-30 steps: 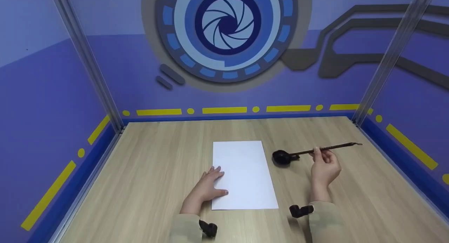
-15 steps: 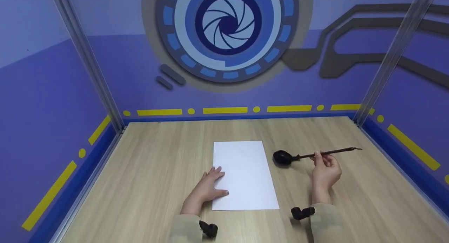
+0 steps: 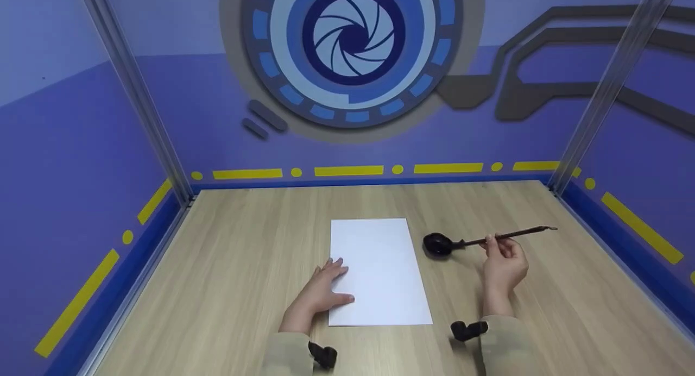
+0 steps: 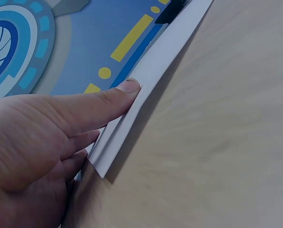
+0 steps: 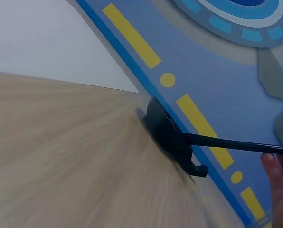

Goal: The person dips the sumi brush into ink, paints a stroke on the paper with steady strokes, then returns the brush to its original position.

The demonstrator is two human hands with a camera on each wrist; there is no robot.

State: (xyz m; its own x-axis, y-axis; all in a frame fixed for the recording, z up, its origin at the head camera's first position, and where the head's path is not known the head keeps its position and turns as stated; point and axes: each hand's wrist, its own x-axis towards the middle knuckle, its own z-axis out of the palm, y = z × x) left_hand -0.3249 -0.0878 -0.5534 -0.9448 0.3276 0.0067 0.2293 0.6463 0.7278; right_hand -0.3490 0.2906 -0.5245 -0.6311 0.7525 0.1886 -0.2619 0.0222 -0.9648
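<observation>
My right hand (image 3: 504, 262) pinches the thin dark shaft of a writing brush (image 3: 522, 233) with a small loop at its back end. The brush slants down leftward, and its front end reaches into a small black ink dish (image 3: 437, 246) with a short handle. In the right wrist view the brush shaft (image 5: 236, 144) meets the ink dish (image 5: 165, 133) near its rim; the bristles are hidden inside. Thumb and fingers spread, my left hand (image 3: 317, 292) rests on the left edge of a blank white sheet of paper (image 3: 380, 273). The left wrist view shows the thumb on the paper (image 4: 155, 66).
The wooden table (image 3: 244, 245) carries the paper at its middle and the ink dish right of it. Blue-purple panels with yellow marks (image 3: 347, 170) and metal posts (image 3: 146, 104) enclose the table at the back and sides.
My right hand has moved slightly toward me, lowering the brush's shaft; its back end then rises a little. My left hand and the paper stay put.
</observation>
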